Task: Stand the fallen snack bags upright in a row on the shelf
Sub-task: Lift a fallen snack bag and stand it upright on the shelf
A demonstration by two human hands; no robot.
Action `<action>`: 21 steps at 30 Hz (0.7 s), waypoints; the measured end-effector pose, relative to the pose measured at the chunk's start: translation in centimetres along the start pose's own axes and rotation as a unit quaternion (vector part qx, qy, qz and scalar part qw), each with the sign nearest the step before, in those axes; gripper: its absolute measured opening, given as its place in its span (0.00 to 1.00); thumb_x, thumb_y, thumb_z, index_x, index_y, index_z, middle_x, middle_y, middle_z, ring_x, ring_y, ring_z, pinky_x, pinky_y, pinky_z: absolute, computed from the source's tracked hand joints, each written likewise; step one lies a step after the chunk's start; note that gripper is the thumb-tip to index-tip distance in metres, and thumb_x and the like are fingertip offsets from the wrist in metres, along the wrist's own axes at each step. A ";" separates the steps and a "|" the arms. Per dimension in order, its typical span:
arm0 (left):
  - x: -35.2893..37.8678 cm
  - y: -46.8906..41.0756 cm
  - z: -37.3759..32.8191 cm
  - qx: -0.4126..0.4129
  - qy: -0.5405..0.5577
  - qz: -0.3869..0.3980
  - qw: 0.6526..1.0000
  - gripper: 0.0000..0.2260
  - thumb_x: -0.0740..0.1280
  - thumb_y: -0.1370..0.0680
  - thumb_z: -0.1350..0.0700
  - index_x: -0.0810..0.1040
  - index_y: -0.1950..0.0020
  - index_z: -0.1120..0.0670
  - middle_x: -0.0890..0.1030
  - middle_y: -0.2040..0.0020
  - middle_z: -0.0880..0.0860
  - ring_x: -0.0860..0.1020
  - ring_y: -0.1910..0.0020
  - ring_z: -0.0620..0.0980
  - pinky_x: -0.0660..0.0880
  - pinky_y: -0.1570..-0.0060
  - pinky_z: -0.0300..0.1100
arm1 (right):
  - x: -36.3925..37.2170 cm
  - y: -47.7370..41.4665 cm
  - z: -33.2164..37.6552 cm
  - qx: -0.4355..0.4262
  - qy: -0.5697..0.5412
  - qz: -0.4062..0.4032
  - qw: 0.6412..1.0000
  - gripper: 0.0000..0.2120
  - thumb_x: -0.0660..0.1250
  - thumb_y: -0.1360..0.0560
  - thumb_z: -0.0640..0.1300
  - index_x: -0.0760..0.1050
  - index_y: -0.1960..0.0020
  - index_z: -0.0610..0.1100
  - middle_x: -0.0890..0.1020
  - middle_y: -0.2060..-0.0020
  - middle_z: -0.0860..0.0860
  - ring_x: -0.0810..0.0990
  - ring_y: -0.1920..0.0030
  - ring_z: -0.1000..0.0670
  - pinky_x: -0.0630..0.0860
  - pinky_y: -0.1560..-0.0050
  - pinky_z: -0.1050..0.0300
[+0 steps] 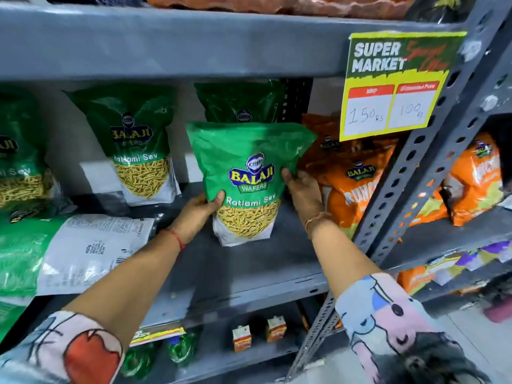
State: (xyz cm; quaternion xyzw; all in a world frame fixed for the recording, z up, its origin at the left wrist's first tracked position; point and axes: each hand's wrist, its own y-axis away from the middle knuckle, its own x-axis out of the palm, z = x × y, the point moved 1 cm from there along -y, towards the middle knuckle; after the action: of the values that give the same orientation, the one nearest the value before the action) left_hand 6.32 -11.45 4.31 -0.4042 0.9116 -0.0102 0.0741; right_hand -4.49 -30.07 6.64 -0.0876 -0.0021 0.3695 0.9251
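Note:
A green Ratlami Sev bag (pixel 246 178) stands upright on the grey shelf (pixel 249 273), gripped on both sides. My left hand (pixel 196 214) grips its lower left edge and my right hand (pixel 302 195) holds its right edge. Behind it stands another green bag (pixel 241 102), mostly hidden. Further left, a green bag (pixel 138 142) stands upright, and one more (pixel 16 162) is cut off at the frame's edge. At the front left a green bag (pixel 69 253) lies flat, back side up.
Orange snack bags (pixel 352 184) stand right of the held bag, more (pixel 476 178) in the adjoining bay. A slotted metal post (pixel 410 173) divides the bays. A price sign (pixel 393 84) hangs from the upper shelf. Small cartons (pixel 241 338) and green bottles (pixel 180 347) sit below.

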 end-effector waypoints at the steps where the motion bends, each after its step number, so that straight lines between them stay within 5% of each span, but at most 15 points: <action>1: 0.1 -0.2 0.2 0.005 0.005 -0.001 1.000 0.18 0.66 0.29 0.45 0.77 0.44 0.53 0.80 0.47 0.44 0.77 0.55 0.27 0.71 0.49 0.23 | -0.1 -0.4 -0.5 0.003 0.014 -0.006 1.000 0.13 0.65 0.27 0.43 0.75 0.48 0.34 0.80 0.48 0.36 0.79 0.52 0.45 0.74 0.45 0.48; 4: 0.4 -0.5 2.1 -0.034 0.054 0.032 0.997 0.24 0.70 0.39 0.37 0.77 0.48 0.47 0.83 0.52 0.38 0.78 0.48 0.36 0.70 0.39 0.35 | -0.4 -0.2 -2.4 0.035 0.007 0.092 0.995 0.06 0.64 0.27 0.35 0.73 0.50 0.37 0.77 0.48 0.43 0.80 0.60 0.63 0.76 0.55 0.69; 8: 0.7 -0.6 4.6 -0.060 0.092 0.061 0.992 0.29 0.73 0.38 0.44 0.72 0.40 0.50 0.81 0.46 0.44 0.77 0.44 0.42 0.69 0.38 0.38 | -0.3 1.3 -5.5 0.086 0.024 0.240 0.967 0.26 0.69 0.35 0.27 0.66 0.40 0.37 0.76 0.48 0.49 0.79 0.58 0.69 0.74 0.58 0.76; 12: 1.2 -0.8 6.0 -0.071 0.129 0.018 0.989 0.12 0.65 0.27 0.62 0.75 0.44 0.55 0.85 0.60 0.40 0.80 0.55 0.37 0.74 0.50 0.31 | 0.3 1.1 -6.8 0.098 0.035 0.197 0.975 0.26 0.67 0.36 0.22 0.66 0.40 0.30 0.75 0.42 0.39 0.78 0.56 0.62 0.74 0.59 0.76; 18: 2.0 0.3 6.2 -0.082 0.142 -0.020 0.986 0.08 0.62 0.26 0.64 0.77 0.52 0.52 0.85 0.63 0.40 0.81 0.58 0.38 0.76 0.52 0.32 | -0.4 2.6 -7.5 0.112 0.038 0.130 0.984 0.23 0.71 0.37 0.27 0.71 0.44 0.29 0.78 0.43 0.34 0.79 0.57 0.54 0.76 0.63 0.72; 21: 2.7 1.9 5.9 -0.078 0.147 -0.018 0.986 0.07 0.62 0.26 0.64 0.77 0.53 0.54 0.85 0.66 0.40 0.81 0.63 0.38 0.77 0.61 0.30 | -0.9 4.2 -7.1 0.122 0.023 0.117 0.985 0.20 0.70 0.36 0.25 0.72 0.45 0.28 0.77 0.43 0.35 0.80 0.62 0.59 0.76 0.66 0.73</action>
State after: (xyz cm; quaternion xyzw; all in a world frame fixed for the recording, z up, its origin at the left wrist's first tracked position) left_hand 3.99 -11.99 -2.04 -0.4194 0.9030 0.0004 -0.0932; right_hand -7.55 -28.87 -1.01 0.0177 0.0748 0.4709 0.8788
